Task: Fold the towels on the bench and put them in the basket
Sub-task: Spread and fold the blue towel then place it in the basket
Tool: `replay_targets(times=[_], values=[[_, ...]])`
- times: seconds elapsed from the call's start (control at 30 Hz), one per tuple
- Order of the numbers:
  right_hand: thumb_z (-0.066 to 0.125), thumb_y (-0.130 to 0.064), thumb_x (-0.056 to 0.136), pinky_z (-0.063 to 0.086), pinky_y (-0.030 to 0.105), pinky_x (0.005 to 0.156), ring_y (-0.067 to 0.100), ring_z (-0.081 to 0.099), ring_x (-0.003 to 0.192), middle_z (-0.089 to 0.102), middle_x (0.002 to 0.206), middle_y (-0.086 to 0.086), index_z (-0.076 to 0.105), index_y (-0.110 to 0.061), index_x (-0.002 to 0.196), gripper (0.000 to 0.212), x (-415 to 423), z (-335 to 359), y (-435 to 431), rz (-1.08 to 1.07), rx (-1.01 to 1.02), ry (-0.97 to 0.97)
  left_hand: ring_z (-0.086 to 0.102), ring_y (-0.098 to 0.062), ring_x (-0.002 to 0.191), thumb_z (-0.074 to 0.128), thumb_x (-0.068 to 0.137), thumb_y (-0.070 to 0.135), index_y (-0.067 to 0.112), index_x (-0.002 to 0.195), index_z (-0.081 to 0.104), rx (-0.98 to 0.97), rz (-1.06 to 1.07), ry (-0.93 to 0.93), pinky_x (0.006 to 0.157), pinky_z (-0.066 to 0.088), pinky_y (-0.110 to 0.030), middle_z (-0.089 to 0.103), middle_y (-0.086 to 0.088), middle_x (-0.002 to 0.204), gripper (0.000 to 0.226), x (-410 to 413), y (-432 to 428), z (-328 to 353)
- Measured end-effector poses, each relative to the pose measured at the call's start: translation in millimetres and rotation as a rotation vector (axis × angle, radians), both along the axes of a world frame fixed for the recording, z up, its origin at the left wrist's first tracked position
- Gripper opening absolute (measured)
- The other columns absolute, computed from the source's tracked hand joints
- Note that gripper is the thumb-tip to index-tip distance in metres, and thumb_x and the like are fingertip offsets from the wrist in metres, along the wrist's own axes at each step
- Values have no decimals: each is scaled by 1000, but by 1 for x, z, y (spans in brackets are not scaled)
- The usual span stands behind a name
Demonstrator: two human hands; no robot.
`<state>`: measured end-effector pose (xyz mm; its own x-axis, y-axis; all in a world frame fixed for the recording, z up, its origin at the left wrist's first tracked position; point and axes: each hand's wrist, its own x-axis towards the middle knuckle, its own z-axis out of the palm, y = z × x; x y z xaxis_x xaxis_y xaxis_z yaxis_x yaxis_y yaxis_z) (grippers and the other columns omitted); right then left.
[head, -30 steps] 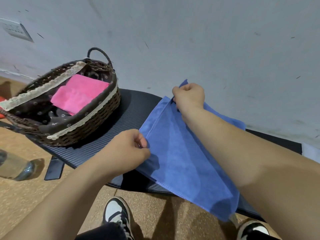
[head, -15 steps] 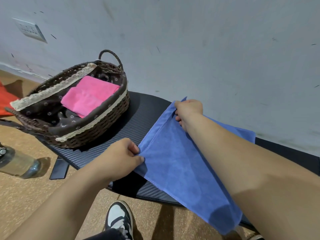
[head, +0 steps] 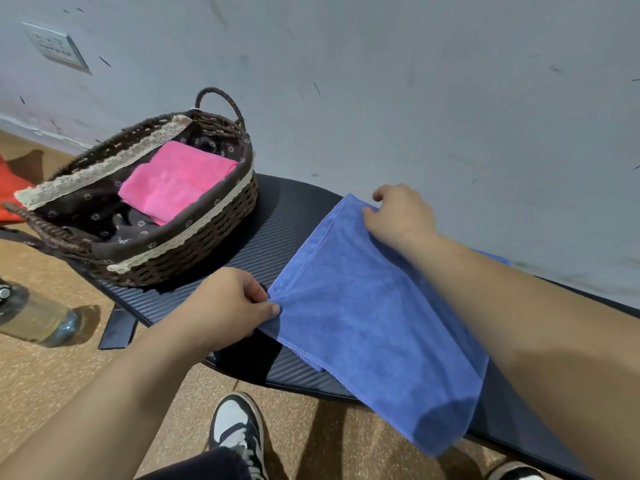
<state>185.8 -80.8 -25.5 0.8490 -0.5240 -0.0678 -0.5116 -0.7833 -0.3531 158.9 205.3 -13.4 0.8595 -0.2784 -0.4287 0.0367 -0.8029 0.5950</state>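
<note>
My left hand pinches the near left corner of the blue towel between thumb and fingers. My right hand rests on the far corner, fingers curled; I cannot tell whether it grips the cloth. The towel lies across the black bench, its near right end hanging over the front edge. The basket, at the bench's left end, holds 1 folded pink towel.

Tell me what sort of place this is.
Probably a plain indoor room, perhaps a home or gym corner: a black padded bench stands against a scuffed painted wall with a wall socket, over a speckled floor.
</note>
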Motion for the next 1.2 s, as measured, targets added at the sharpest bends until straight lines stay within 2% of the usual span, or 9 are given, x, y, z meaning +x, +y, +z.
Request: replay_targets(times=[0.1, 0.2, 0.3, 0.43, 0.53, 0.73, 0.83, 0.97, 1.2], values=[[57, -35, 95, 55, 39, 89, 29, 66, 104, 71, 108, 2, 69, -15, 104, 25, -10, -7, -18, -85, 111, 69, 71, -19, 56, 82, 86, 33, 16, 80, 70, 7, 4, 6, 56, 54, -29, 76, -8, 67, 22, 0, 2, -2], [60, -21, 89, 53, 32, 75, 24, 69, 89, 70, 87, -2, 66, -20, 84, 8, -14, -14, -28, -165, 266, -135, 69, -15, 56, 77, 89, 36, 16, 83, 68, -7, 37, 42, 53, 50, -29, 74, -7, 62, 22, 1, 3, -2], [63, -14, 86, 50, 30, 74, 21, 68, 88, 67, 86, -6, 67, -22, 91, 10, -15, -13, -30, -141, 276, -204, 68, -11, 53, 75, 90, 34, 14, 85, 67, -23, 59, 67, 46, 41, -23, 70, -2, 59, 22, 1, 3, 0], [72, -39, 81, 55, 35, 83, 16, 66, 90, 65, 98, -10, 61, -26, 117, 40, -9, -10, -25, -121, 341, -162, 68, -9, 51, 76, 89, 31, 12, 84, 67, -28, 55, 59, 44, 41, -22, 70, -1, 61, 22, -1, 3, 2], [74, -49, 73, 60, 40, 82, 17, 68, 86, 70, 96, -8, 68, -15, 102, 45, 5, -8, -20, -110, 430, -108, 66, -9, 50, 77, 89, 30, 12, 83, 67, -29, 47, 54, 49, 46, -24, 72, -6, 63, 21, -1, 1, 2], [60, -22, 93, 56, 38, 81, 20, 66, 87, 67, 87, -4, 63, -18, 91, 5, 34, -14, -14, 20, 356, -130, 71, -14, 54, 74, 91, 28, 13, 84, 69, -35, 45, 74, 52, 50, -25, 75, -7, 68, 18, 1, 1, 2], [47, -24, 99, 48, 37, 73, 22, 59, 82, 59, 87, -4, 52, -17, 96, 8, 36, -19, -16, 42, 302, -162, 70, -13, 53, 72, 91, 25, 10, 85, 68, -50, 71, 104, 44, 43, -22, 72, -5, 64, 16, 1, 2, 6], [43, -26, 105, 53, 45, 83, 26, 61, 89, 57, 94, 0, 45, -9, 116, 21, 38, -14, -12, 8, 317, -163, 55, -8, 38, 63, 91, 21, 2, 90, 65, -37, 112, 127, 47, 41, -25, 73, -6, 60, 19, 4, 2, 8], [42, -37, 106, 46, 40, 75, 30, 63, 91, 62, 95, 2, 44, -12, 117, 28, 43, -20, 1, 18, 142, -48, 74, -19, 53, 61, 89, 17, 5, 93, 64, -22, 148, 49, 48, 46, -27, 76, -12, 64, 12, 5, 1, 1]])
